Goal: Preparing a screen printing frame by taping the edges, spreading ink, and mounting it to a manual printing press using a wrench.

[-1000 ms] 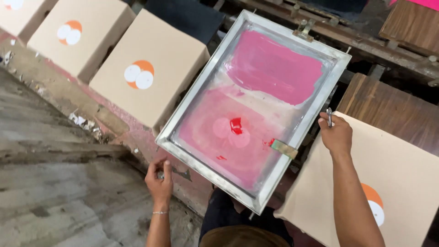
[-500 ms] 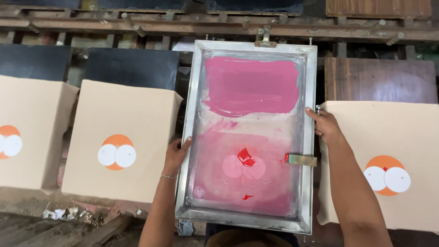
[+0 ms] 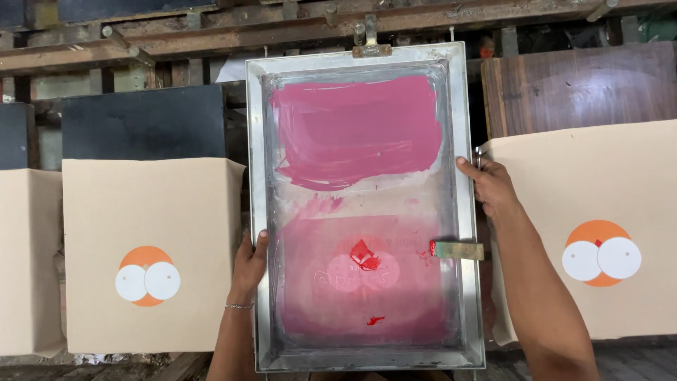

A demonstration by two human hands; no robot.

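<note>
A metal-framed printing screen (image 3: 468, 106) lies flat in front of me, its mesh smeared with pink ink and a small red patch near the lower middle. My left hand (image 3: 249, 262) grips the frame's left rail, thumb on top. My right hand (image 3: 489, 185) grips the right rail higher up. A brass clip (image 3: 458, 250) sits on the right rail below that hand. A metal hinge bracket (image 3: 371, 48) holds the frame's far edge.
Tan fabric pieces with an orange and white round print lie on boards to the left (image 3: 147, 254) and right (image 3: 599, 226). Another tan piece (image 3: 25, 261) is at the far left. Bare dark boards (image 3: 144, 121) and a wooden board (image 3: 578, 85) lie behind, under wooden rails (image 3: 176, 35).
The view has swung so the screen now lies square and straight before me. Both hands have kept hold of the frame's side rails.
</note>
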